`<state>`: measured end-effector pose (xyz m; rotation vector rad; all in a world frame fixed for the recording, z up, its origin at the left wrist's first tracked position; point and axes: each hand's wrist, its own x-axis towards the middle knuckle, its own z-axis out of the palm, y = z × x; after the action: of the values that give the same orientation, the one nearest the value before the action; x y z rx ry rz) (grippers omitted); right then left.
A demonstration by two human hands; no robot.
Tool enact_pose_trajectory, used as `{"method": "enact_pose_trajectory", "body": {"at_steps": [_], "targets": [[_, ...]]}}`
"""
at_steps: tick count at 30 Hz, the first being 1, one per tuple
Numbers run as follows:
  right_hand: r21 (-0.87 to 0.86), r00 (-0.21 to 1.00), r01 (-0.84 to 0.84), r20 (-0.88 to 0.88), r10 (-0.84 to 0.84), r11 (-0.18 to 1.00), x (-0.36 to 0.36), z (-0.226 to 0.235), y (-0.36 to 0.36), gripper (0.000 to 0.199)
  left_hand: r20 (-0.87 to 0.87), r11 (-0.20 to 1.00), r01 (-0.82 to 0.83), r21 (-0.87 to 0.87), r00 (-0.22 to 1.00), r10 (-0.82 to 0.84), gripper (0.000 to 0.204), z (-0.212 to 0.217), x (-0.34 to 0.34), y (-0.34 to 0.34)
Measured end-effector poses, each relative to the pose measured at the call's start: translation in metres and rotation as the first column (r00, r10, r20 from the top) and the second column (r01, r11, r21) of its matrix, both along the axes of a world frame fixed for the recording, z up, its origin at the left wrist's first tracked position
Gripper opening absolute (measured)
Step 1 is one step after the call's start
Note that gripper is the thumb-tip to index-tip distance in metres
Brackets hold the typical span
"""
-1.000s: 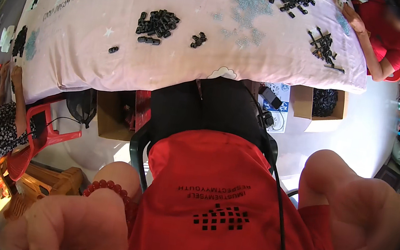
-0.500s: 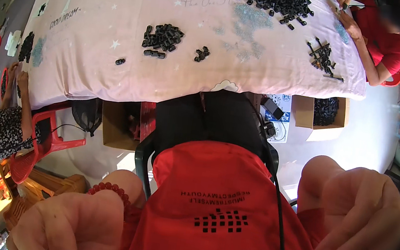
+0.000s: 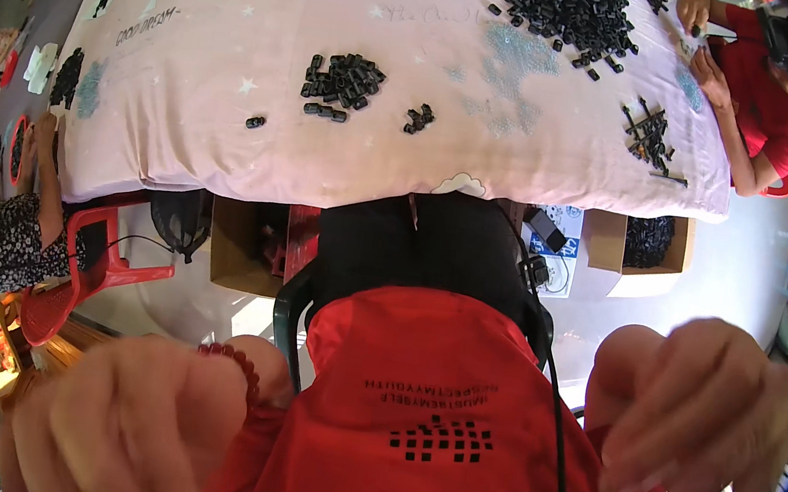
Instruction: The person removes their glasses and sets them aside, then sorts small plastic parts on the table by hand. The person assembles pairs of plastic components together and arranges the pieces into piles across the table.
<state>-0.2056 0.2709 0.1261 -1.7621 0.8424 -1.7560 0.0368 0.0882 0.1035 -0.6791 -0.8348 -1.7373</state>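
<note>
My left hand is raised close to the camera at the lower left. It is blurred, partly cut by the rim, and has a red bead bracelet at the wrist. My right hand hangs at the lower right with bent fingers slightly apart and nothing visible in it. Between them is my red shirt, crossed by a black cable. Ahead, a table under a pink cloth carries a small heap of black parts, a smaller cluster and one loose piece.
A large heap of black parts and some black sticks lie at the table's far right, where a person in red works. Another person sits at the left on a red chair. Cardboard boxes stand under the table.
The view has tilted, so the table sits lower and larger in frame. My right hand has risen and its fingers have curled downward. My left hand has shifted slightly toward the centre.
</note>
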Motion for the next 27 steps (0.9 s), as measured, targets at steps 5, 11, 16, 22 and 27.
{"method": "enact_pose_trajectory", "body": {"at_steps": [5,11,16,22,27], "targets": [[0.176,0.842,0.521,-0.268,-0.468,0.835,0.000,-0.056,-0.022,0.023,0.843,0.766,-0.590,-0.256,0.252,0.476,0.033,-0.066,-0.046,-0.042],[0.687,0.852,0.442,-0.121,-0.509,0.577,-0.018,-0.164,-0.027,0.027,0.785,0.661,-0.462,-0.592,-0.143,0.603,0.054,-0.225,-0.070,-0.101],[0.780,0.812,0.461,-0.177,-0.557,0.424,-0.027,-0.213,-0.019,0.025,0.474,0.464,-0.130,-0.876,-0.406,0.781,0.074,-0.252,-0.085,-0.109],[0.809,0.734,0.462,-0.118,-0.669,0.364,-0.038,-0.233,-0.006,0.024,0.334,0.346,-0.036,-0.938,-0.371,0.866,0.085,-0.264,-0.107,-0.109],[0.791,0.733,0.480,-0.125,-0.669,0.379,-0.039,-0.245,-0.007,0.024,0.208,0.278,0.114,-0.954,-0.419,0.884,0.079,-0.260,-0.117,-0.112]]}}
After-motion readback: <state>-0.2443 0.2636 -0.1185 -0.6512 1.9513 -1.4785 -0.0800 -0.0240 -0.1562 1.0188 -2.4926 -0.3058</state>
